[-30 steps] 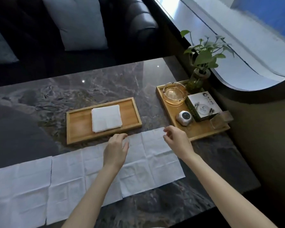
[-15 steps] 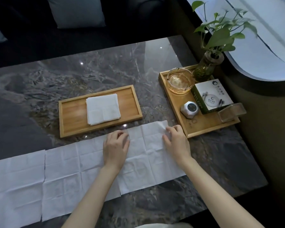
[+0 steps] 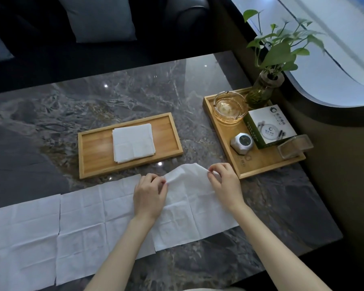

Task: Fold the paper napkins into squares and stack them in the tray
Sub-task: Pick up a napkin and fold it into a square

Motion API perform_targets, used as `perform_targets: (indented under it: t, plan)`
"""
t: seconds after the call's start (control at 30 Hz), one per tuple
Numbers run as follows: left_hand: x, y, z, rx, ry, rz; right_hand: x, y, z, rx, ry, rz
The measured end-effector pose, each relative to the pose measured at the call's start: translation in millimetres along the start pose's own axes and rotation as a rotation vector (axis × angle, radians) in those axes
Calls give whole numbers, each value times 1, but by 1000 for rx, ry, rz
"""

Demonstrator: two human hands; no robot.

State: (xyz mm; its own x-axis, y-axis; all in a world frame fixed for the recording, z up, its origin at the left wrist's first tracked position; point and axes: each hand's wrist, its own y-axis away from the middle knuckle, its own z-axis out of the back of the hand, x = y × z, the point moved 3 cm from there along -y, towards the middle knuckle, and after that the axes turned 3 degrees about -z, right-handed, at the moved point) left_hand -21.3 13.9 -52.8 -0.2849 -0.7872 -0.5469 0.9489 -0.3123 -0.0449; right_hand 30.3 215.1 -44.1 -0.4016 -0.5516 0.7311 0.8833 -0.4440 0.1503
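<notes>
Three white paper napkins lie unfolded in a row along the near edge of the marble table. The rightmost napkin (image 3: 193, 208) has its far edge lifted off the table. My left hand (image 3: 150, 196) pinches its far left corner and my right hand (image 3: 224, 185) pinches its far right corner. The middle napkin (image 3: 97, 215) and the left napkin (image 3: 21, 234) lie flat. Beyond them sits a wooden tray (image 3: 93, 152) holding a stack of folded square napkins (image 3: 133, 142).
A second wooden tray (image 3: 259, 162) at the right holds a glass ashtray (image 3: 228, 109), a white faceted gadget (image 3: 241, 143), a green-and-white box (image 3: 270, 127) and a clear holder (image 3: 294, 145). A potted plant (image 3: 265, 89) stands behind it. A dark sofa with a cushion (image 3: 99, 17) lies beyond the table.
Both hands came down onto the rightmost napkin's far edge, pinched its corners and lifted that edge up. The camera tilted slightly.
</notes>
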Motion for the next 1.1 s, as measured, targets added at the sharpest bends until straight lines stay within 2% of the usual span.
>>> perform_targets:
  t: [0.17, 0.27, 0.4, 0.5, 0.57, 0.7, 0.93, 1.1]
  plan:
    - [-16, -6, 8, 2, 34, 9, 15, -3, 11, 249, -86, 6]
    - [-37, -21, 16, 21, 184, -35, 23, -1, 16, 307, -66, 61]
    - [-56, -40, 13, 312, 409, 27, 31, 2, 23, 313, -71, 126]
    - [-63, -46, 7, 466, 399, 76, 35, 5, 26, 325, -73, 148]
    - [-65, -47, 6, 508, 391, 89, 35, 5, 28, 324, -76, 154]
    - [-65, -47, 9, 456, 515, 40, 31, 8, 35, 278, -169, 86]
    - [-55, -48, 24, 290, 723, 162, -11, 21, 48, 367, -287, -284]
    - [-43, -46, 34, 229, 783, 231, -19, 26, 50, 261, -410, -316]
